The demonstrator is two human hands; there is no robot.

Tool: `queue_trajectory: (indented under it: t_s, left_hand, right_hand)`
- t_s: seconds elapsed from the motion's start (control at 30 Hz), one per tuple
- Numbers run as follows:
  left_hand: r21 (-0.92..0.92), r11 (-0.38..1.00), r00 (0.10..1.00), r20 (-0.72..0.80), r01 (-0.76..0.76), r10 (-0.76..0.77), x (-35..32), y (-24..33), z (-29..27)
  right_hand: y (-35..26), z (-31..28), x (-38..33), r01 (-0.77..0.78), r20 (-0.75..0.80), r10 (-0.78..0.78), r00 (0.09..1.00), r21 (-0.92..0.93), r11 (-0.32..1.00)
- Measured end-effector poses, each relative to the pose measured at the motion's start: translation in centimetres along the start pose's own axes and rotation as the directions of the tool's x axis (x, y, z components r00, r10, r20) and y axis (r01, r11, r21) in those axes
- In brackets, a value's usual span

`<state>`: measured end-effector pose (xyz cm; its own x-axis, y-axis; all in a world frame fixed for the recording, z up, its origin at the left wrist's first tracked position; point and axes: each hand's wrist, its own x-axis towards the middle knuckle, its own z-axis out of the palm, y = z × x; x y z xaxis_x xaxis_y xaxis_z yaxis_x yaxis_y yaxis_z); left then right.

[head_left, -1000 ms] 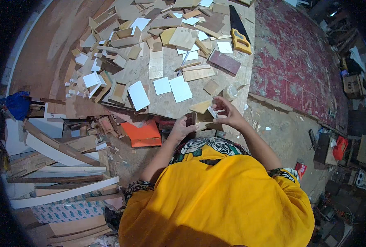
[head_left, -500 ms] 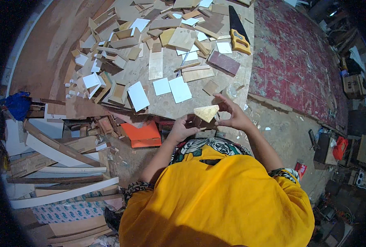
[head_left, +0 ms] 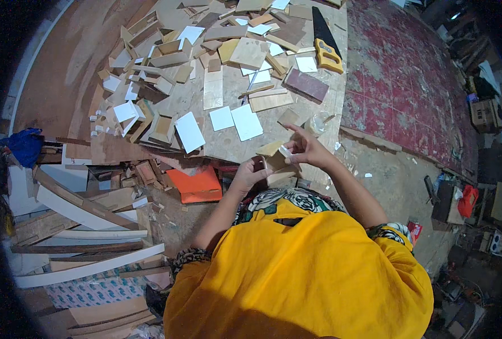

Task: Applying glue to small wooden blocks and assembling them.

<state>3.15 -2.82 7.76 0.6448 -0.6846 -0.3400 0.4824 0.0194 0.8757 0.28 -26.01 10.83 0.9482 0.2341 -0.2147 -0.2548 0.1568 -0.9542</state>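
In front of my waist, just off the bench's near edge, is a small open wooden box (head_left: 276,163) with a pale, angled top edge. My left hand (head_left: 249,175) grips its left side, thumb and fingers closed on the wood. At the box's right edge my right hand (head_left: 312,151) pinches a small white piece (head_left: 285,151) between thumb and fingers, with one finger raised. Whether that piece is fixed to the box I cannot tell. Beyond the right hand, a clear cup (head_left: 317,124) stands on the workbench (head_left: 217,93), beside a small square wood piece (head_left: 289,117).
White panels (head_left: 246,122), a reddish-brown block (head_left: 306,85) and piled wood offcuts (head_left: 250,53) cover the bench. A handsaw (head_left: 328,55) with a yellow handle lies far right. Left of me are stacked wood strips (head_left: 93,265) and an orange sheet (head_left: 195,185).
The wooden box has turned in my hands, so its hollow inside now shows. My right hand has shifted a little left and its fingers have changed their hold.
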Motion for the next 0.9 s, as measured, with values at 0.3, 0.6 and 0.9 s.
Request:
queue_trajectory:
  t_s: [0.3, 0.6, 0.9]
  left_hand:
    - [-0.475, 0.876, 0.967, -0.250, -0.082, -0.044, -0.6, -2.2, -0.3]
    - [-0.603, 0.797, 0.851, -0.411, 0.015, -0.328, -0.8, -2.9, -1.6]
    - [-0.562, 0.827, 0.875, -0.399, 0.002, -0.274, -0.9, -1.7, -1.5]
  right_hand:
    - [2.0, -0.3, 2.6, -0.093, -0.227, 0.079, 0.971, -0.054, 0.994]
    - [3.2, -0.3, 0.8, -0.175, -0.242, 0.153, 0.958, -0.074, 0.982]
    - [6.4, -1.3, -0.6, -0.057, -0.221, 0.045, 0.974, -0.048, 0.997]
